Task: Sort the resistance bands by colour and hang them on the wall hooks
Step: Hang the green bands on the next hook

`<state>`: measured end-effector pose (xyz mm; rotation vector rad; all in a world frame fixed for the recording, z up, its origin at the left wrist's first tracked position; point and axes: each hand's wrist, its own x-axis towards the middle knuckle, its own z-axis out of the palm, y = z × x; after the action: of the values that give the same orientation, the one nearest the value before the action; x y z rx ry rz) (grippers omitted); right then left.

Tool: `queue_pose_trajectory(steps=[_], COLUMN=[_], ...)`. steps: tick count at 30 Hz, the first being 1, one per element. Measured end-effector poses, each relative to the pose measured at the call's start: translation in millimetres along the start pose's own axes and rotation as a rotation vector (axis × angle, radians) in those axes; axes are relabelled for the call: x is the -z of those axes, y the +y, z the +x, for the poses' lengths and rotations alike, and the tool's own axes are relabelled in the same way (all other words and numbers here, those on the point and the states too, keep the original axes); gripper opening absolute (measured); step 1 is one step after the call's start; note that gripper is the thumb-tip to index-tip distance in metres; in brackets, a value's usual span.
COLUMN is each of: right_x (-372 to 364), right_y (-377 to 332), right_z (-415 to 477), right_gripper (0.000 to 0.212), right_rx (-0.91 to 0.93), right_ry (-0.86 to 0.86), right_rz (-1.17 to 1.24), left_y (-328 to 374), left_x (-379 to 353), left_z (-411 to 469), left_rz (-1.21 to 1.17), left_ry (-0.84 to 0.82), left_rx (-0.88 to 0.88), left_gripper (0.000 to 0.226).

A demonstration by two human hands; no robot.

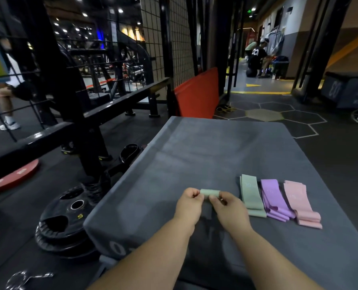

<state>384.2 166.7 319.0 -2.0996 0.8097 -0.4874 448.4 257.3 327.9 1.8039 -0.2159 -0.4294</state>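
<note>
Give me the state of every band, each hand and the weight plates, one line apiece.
held green band: folded small, pinched at both ends
left hand: pinches the band's left end
right hand: pinches its right end
green pile: flat on the grey pad, not hung
purple pile: flat, layered, beside the green
pink pile: flat, layered, rightmost
black weight plates: stacked flat on the floor

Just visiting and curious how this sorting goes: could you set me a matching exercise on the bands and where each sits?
Things: 1 pile of sage-green fabric bands; 2 pile of purple fabric bands; 3 pile of pink fabric bands; 4 small rolled green fabric band.
Places: A right end of the row; B pinched between left hand and right hand; C middle of the row; D left end of the row.
Pairs: 1-D, 2-C, 3-A, 4-B.
</note>
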Motion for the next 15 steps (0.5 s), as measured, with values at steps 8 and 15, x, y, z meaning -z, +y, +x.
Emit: queue_pose_trajectory(steps=[8,15], right_x=[-14.8,-30.0], right_y=[-12.4,-45.0], right_z=[-19.6,-26.4], right_gripper=[0.025,0.027], right_rx=[0.260,0.282], right_ry=[-0.035,-0.179], right_rz=[0.016,0.249], left_y=[8.6,16.5], left_x=[49.4,96.9], left_z=[-6.8,-17.9], left_rz=[-0.146,-0.255], left_ry=[0.048,0.098], left_rx=[-0.009,-0.006], left_gripper=[0.011,0.011])
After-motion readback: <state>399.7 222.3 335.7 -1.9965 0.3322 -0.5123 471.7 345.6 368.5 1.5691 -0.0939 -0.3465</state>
